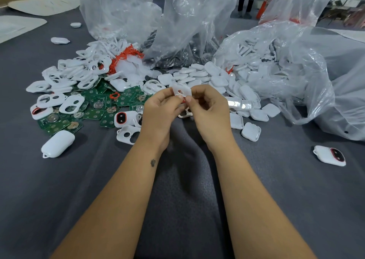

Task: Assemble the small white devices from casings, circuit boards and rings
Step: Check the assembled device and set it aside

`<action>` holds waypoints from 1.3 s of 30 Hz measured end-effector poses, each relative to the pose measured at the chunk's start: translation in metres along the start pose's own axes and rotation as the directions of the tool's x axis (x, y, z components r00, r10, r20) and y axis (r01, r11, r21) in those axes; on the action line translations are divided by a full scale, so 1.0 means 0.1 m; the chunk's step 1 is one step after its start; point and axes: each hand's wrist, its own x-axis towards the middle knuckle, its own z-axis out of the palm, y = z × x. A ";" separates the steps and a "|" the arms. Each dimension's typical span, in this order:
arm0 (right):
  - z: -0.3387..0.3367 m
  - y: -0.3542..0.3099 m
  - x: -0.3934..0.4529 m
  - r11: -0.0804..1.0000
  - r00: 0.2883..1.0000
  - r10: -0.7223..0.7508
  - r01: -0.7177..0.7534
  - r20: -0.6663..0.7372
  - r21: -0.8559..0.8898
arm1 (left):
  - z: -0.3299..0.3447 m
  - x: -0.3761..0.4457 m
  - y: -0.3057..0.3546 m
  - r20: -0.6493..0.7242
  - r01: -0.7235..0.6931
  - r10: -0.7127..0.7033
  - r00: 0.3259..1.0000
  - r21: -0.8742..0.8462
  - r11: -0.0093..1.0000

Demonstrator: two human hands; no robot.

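Carefully now: both the left hand (160, 108) and right hand (207, 106) pinch one white casing (182, 90); I'd seat the red ring (183, 100) evenly before pressing.

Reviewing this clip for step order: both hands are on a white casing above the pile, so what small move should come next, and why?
Probably seat the red ring into the white casing. Both the left hand and the right hand pinch that casing, its holes look empty, and a bit of red shows at the fingertips just below it. Whether that red piece is a ring is unclear.
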 end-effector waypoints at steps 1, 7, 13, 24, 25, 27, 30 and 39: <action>0.00 0.00 0.00 1.000 1.000 -0.004 0.004 0.001 0.004 | 0.00 0.00 0.00 0.012 -0.001 0.001 1.000 -0.020 1.000; -0.03 -0.02 0.01 0.996 0.997 0.072 -0.073 0.032 0.043 | 0.01 -0.01 0.01 0.024 -0.001 0.003 1.000 -0.046 0.999; -0.05 -0.04 0.00 0.992 0.993 0.088 -0.094 0.073 0.084 | 0.00 -0.02 0.01 0.061 -0.025 0.028 0.998 -0.049 0.998; -0.06 -0.02 0.01 0.989 0.994 0.067 -0.077 0.083 0.123 | -0.04 0.04 -0.02 0.115 -0.024 0.038 0.993 -0.121 0.992; -0.06 -0.02 0.01 0.989 0.994 0.068 -0.078 0.083 0.124 | -0.04 0.04 -0.03 0.116 -0.021 0.035 0.993 -0.124 0.992; -0.05 -0.01 0.00 0.988 0.994 0.070 -0.080 0.082 0.129 | -0.05 0.05 -0.03 0.117 -0.021 0.035 0.992 -0.124 0.992; -0.05 -0.02 0.00 0.988 0.994 0.072 -0.082 0.084 0.131 | -0.04 0.04 -0.03 0.114 -0.025 0.038 0.993 -0.113 0.993; -0.03 -0.02 -0.01 0.996 0.994 0.069 -0.074 0.090 0.044 | -0.01 0.00 0.00 -0.001 -0.026 0.026 1.000 -0.041 0.999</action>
